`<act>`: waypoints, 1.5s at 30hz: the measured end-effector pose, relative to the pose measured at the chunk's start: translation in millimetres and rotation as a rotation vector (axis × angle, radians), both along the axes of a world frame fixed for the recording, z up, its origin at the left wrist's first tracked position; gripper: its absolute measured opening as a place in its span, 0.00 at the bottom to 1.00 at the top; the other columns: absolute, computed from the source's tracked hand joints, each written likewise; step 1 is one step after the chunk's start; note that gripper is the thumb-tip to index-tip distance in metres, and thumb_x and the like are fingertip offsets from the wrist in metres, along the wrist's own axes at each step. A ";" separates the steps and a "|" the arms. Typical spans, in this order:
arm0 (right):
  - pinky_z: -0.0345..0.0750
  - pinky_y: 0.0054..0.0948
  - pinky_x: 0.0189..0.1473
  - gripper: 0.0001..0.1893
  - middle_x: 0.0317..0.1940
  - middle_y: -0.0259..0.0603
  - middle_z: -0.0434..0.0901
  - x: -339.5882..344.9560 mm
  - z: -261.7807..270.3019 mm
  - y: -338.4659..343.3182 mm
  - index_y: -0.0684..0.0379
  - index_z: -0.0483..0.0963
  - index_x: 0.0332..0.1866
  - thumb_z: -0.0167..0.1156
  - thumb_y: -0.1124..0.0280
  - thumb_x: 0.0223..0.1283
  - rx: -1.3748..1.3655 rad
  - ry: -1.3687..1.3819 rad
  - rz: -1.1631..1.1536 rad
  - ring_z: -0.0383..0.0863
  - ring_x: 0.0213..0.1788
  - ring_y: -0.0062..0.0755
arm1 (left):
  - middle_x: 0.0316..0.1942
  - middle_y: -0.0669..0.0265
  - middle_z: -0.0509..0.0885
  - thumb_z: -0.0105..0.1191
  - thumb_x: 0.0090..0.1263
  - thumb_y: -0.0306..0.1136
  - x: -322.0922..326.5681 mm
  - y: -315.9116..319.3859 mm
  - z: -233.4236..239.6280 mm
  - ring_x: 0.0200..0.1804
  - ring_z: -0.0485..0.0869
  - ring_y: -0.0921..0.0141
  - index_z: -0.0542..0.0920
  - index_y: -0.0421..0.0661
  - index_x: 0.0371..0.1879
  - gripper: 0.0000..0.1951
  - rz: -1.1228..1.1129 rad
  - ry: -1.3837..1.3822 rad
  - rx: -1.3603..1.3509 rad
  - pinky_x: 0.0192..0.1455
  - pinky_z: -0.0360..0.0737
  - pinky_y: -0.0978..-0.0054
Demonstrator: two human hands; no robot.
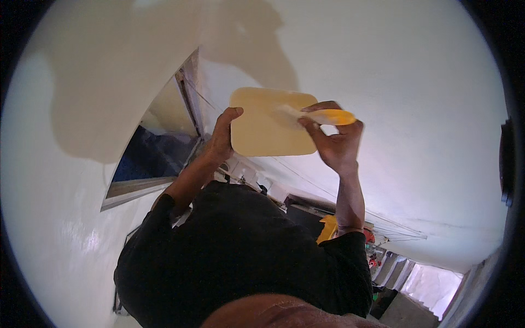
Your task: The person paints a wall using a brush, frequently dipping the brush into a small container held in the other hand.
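My left hand (223, 133) grips the left edge of a pale yellow, rounded rectangular panel (266, 133), its thumb lying on the near face. In my right hand (338, 137) is a slim tool with a yellow and whitish handle (334, 117), pinched between thumb and fingers. The tool's pale, blurred end lies over the upper right part of the panel; it looks like a brush, but its exact kind cannot be told. Whether that end touches the panel is unclear. The fingers behind the panel are hidden.
A pale wall (410, 123) with shadows on it surrounds the hands. At the left is a framed opening (158, 151) with dark blue material inside. Thin wires (393, 231) run along the right side. Stairs (396, 272) and mixed items stand at the lower right.
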State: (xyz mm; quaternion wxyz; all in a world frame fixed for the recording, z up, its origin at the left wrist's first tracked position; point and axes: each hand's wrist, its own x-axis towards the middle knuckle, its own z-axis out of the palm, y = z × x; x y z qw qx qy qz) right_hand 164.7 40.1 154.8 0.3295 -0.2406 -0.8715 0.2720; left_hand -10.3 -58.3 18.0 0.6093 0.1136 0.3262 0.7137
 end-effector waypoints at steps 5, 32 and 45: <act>0.81 0.25 0.32 0.09 0.28 0.40 0.85 -36.9 -39.7 5.5 0.59 0.79 0.37 0.69 0.70 0.53 -0.056 -0.193 0.036 0.86 0.28 0.29 | 0.44 0.55 0.80 0.45 0.66 0.50 -30.2 -5.5 -24.4 0.44 0.82 0.66 0.72 0.37 0.54 0.28 0.020 0.028 -0.002 0.48 0.81 0.70; 0.79 0.24 0.23 0.11 0.21 0.44 0.82 6.6 -44.1 8.1 0.66 0.78 0.36 0.69 0.71 0.52 0.100 -0.035 -0.113 0.84 0.21 0.31 | 0.55 0.54 0.77 0.46 0.61 0.49 -38.3 -3.0 -60.2 0.53 0.80 0.57 0.67 0.40 0.62 0.33 0.097 0.194 -0.052 0.54 0.79 0.58; 0.78 0.39 0.22 0.21 0.14 0.44 0.76 12.4 -44.6 -13.8 0.60 0.76 0.48 0.64 0.56 0.55 0.159 -0.280 0.011 0.79 0.15 0.44 | 0.58 0.52 0.76 0.47 0.62 0.51 -25.7 -10.6 -49.3 0.56 0.78 0.54 0.65 0.41 0.64 0.34 0.174 0.081 -0.032 0.56 0.78 0.53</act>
